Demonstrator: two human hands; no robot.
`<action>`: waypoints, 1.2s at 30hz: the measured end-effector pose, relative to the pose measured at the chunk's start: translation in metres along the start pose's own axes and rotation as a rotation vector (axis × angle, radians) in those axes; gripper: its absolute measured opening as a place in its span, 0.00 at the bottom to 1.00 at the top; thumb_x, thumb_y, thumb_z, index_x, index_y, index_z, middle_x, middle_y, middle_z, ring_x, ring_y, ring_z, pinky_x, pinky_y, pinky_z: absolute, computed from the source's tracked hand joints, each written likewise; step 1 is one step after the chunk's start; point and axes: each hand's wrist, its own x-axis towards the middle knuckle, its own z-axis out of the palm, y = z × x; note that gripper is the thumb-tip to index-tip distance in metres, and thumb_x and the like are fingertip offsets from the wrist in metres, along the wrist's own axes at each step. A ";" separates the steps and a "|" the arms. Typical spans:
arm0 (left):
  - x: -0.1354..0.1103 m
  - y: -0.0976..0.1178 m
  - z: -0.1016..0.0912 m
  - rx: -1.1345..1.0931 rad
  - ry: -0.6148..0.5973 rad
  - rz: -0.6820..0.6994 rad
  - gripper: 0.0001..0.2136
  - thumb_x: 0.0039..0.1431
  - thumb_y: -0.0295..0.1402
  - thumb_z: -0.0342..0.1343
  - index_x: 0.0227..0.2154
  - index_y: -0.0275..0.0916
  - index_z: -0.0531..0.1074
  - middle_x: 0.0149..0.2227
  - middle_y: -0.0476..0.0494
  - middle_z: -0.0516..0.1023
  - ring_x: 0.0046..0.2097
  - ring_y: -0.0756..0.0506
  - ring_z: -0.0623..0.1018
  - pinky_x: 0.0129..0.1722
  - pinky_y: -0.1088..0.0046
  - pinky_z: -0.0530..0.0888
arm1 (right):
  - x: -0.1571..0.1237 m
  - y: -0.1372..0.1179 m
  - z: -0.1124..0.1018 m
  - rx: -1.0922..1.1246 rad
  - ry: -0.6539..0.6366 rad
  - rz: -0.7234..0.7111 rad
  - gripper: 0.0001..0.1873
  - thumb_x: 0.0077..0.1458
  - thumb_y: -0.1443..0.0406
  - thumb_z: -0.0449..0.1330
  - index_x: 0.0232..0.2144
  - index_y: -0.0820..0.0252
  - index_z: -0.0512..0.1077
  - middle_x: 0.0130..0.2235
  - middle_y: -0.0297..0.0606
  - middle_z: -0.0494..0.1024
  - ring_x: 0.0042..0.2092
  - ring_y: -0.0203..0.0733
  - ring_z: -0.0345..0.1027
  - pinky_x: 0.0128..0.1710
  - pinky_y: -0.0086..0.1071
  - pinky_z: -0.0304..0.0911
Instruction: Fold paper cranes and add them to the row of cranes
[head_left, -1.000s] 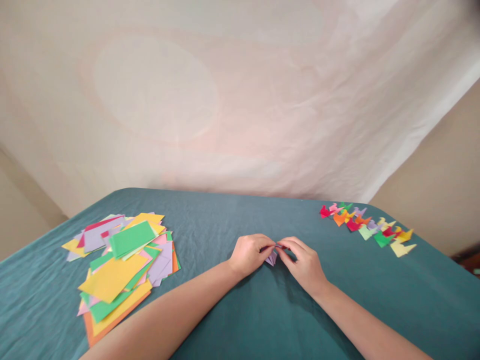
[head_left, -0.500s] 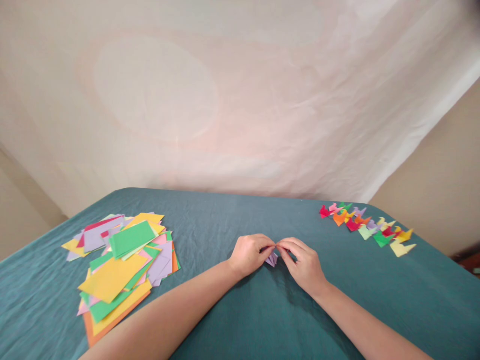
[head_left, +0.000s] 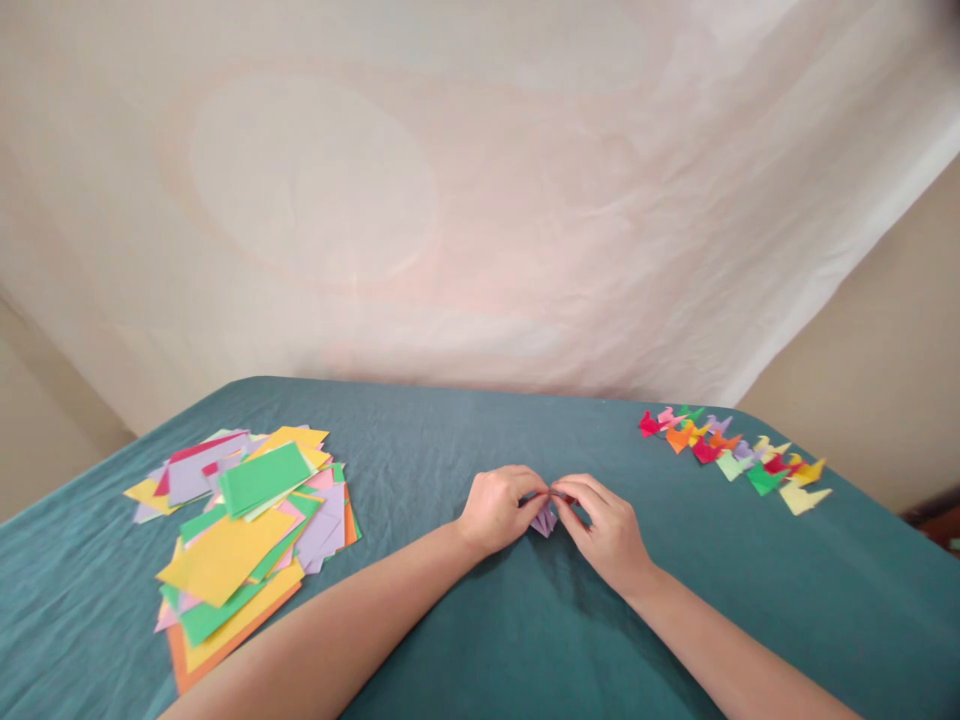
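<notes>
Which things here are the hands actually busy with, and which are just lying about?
In hand: the left hand and the right hand, both pinching the lilac folded paper at their fingertips.

Lying about: the pile of coloured sheets on the left and the row of folded pieces at the far right, both on the teal cloth.

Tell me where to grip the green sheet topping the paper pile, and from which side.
Probably its right edge, coming from the middle of the table: the green sheet lies flat and uncovered atop the pile, so only an edge can be pinched.
</notes>
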 end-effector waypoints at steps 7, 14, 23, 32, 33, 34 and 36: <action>0.000 0.000 -0.001 0.014 0.000 0.024 0.06 0.58 0.30 0.52 0.33 0.42 0.74 0.36 0.48 0.77 0.41 0.48 0.74 0.42 0.74 0.70 | 0.000 -0.001 -0.001 0.011 0.013 -0.025 0.09 0.58 0.69 0.52 0.36 0.58 0.72 0.36 0.40 0.76 0.37 0.40 0.71 0.39 0.35 0.68; 0.000 -0.001 0.000 -0.011 0.041 0.034 0.05 0.57 0.30 0.53 0.30 0.41 0.74 0.35 0.48 0.77 0.39 0.48 0.75 0.41 0.74 0.70 | 0.001 -0.002 -0.002 0.043 0.020 -0.037 0.11 0.58 0.68 0.51 0.38 0.57 0.72 0.37 0.40 0.76 0.39 0.41 0.71 0.41 0.36 0.68; 0.001 -0.004 0.001 -0.097 0.030 0.043 0.06 0.58 0.31 0.52 0.32 0.41 0.75 0.35 0.48 0.78 0.39 0.48 0.75 0.42 0.73 0.70 | 0.000 0.000 0.000 0.151 0.013 0.024 0.08 0.58 0.67 0.52 0.37 0.58 0.71 0.36 0.40 0.75 0.38 0.40 0.71 0.39 0.34 0.69; 0.002 -0.005 0.001 -0.046 0.012 -0.018 0.06 0.56 0.30 0.54 0.32 0.43 0.76 0.36 0.50 0.78 0.40 0.48 0.75 0.42 0.73 0.71 | 0.001 0.000 -0.003 0.036 0.051 -0.027 0.09 0.58 0.67 0.51 0.35 0.57 0.72 0.35 0.39 0.76 0.38 0.40 0.71 0.39 0.34 0.69; 0.002 -0.005 0.001 -0.038 0.015 -0.018 0.07 0.56 0.30 0.54 0.32 0.43 0.76 0.36 0.50 0.78 0.40 0.48 0.75 0.42 0.73 0.71 | 0.001 0.000 -0.003 0.029 0.051 -0.034 0.09 0.58 0.68 0.52 0.35 0.57 0.72 0.36 0.39 0.76 0.38 0.40 0.71 0.39 0.34 0.69; 0.001 -0.005 0.001 -0.031 0.016 -0.012 0.07 0.56 0.30 0.53 0.32 0.43 0.76 0.36 0.50 0.78 0.40 0.48 0.75 0.42 0.73 0.71 | 0.001 0.000 -0.003 0.024 0.050 -0.040 0.09 0.58 0.68 0.52 0.35 0.57 0.72 0.36 0.39 0.76 0.38 0.40 0.71 0.40 0.35 0.69; 0.001 -0.005 0.001 -0.016 0.012 0.013 0.07 0.57 0.30 0.53 0.33 0.43 0.76 0.37 0.50 0.78 0.40 0.48 0.74 0.43 0.73 0.70 | 0.000 -0.001 -0.003 0.021 0.046 -0.047 0.09 0.57 0.69 0.52 0.36 0.57 0.72 0.36 0.39 0.76 0.38 0.40 0.71 0.40 0.35 0.68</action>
